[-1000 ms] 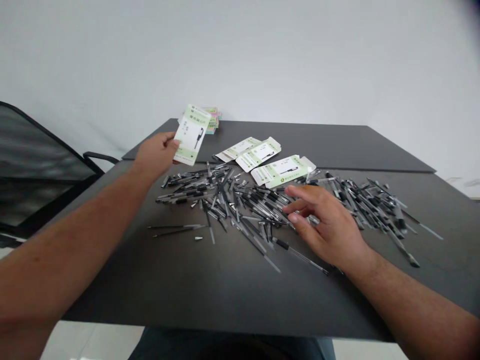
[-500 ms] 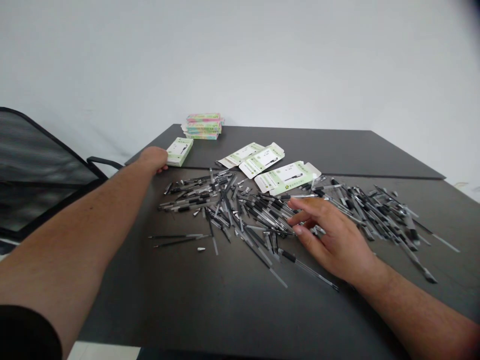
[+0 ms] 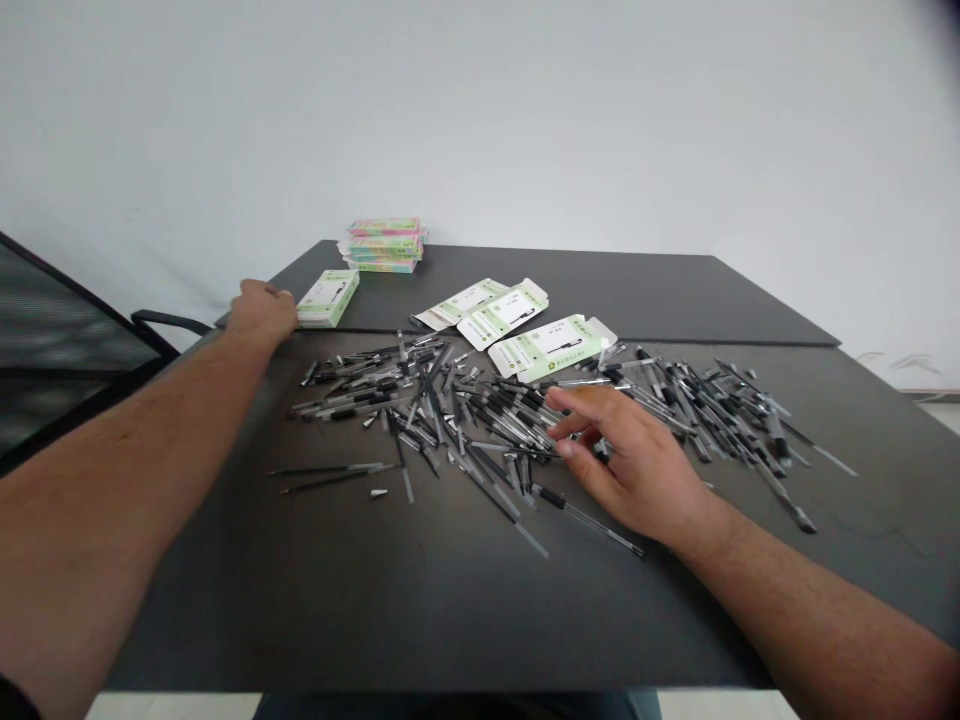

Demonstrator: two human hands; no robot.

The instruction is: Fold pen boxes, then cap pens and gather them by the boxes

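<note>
My left hand [image 3: 261, 310] is at the far left edge of the table, close beside a green and white box [image 3: 328, 298]; its fingertips are mostly hidden. Over the pile of pens and pen parts [image 3: 517, 412] hovers my right hand [image 3: 630, 455], fingers apart and slightly curled, holding nothing. Three flattened green and white cartons [image 3: 556, 347] lie behind the pile. A second heap of pens [image 3: 731, 420] spreads to the right. Two thin refills [image 3: 330, 472] and a small silver tip [image 3: 379, 493] lie at the front left.
Several pink and green boxes [image 3: 384, 245] are stacked at the back left of the dark table [image 3: 450, 610]. A black mesh chair [image 3: 67, 350] stands at the left, its armrest near my left forearm. A white wall rises behind.
The view has shifted, so the table's things appear slightly further left. My left hand has moved a little away from the box. My right hand remains over the pens.
</note>
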